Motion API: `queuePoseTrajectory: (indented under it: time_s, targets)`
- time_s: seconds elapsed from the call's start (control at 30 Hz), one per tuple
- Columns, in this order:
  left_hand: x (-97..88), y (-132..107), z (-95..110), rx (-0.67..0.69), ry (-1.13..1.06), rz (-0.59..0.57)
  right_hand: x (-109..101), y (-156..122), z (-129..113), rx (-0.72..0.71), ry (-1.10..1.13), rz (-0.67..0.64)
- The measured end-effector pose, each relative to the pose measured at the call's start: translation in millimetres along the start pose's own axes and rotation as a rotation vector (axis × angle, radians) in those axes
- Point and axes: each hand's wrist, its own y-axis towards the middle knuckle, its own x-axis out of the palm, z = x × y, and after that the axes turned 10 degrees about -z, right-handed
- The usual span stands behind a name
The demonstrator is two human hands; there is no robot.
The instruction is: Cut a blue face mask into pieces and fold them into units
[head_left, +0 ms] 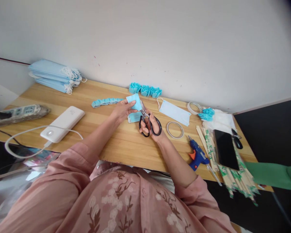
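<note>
My left hand (122, 109) pinches a small blue piece of face mask fabric (134, 101) and holds it above the table. In my right hand (154, 124) is a pair of scissors (145, 113) with black loop handles, its blades pointing up along the right edge of the piece. Below the held piece, another blue fabric piece (134, 117) lies on the wood. A row of folded blue pieces (107, 102) stretches left of my left hand. Behind my hands sit several blue fabric flowers (145, 90). One whole face mask (175, 111) lies to the right.
A stack of face masks (53, 74) is at back left, near a white power bank (63, 124) and a power strip (26, 111). Tape rolls (175, 130), a blue glue gun (197, 153), wrapped chopsticks (229, 179) and a phone (226, 149) occupy the right.
</note>
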Motion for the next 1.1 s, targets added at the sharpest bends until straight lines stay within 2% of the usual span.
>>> queuePoseTrajectory:
  time_s: [0.17,0.4,0.8,1.1]
  targets:
    - [2.3,-1,-4,-0.032,0.006,-0.031,-2,0,1,-0.026,-0.014,-0.001]
    - [2.2,1,-3,-0.025,0.002,-0.032,4,3,2,-0.077,-0.043,0.127]
    - [-0.8,1,-3,-0.028,0.005,-0.043,8,2,0,-0.073,-0.133,0.21]
    - [-0.3,0,0,-0.044,-0.003,-0.042,8,0,-1,-0.066,-0.184,0.198]
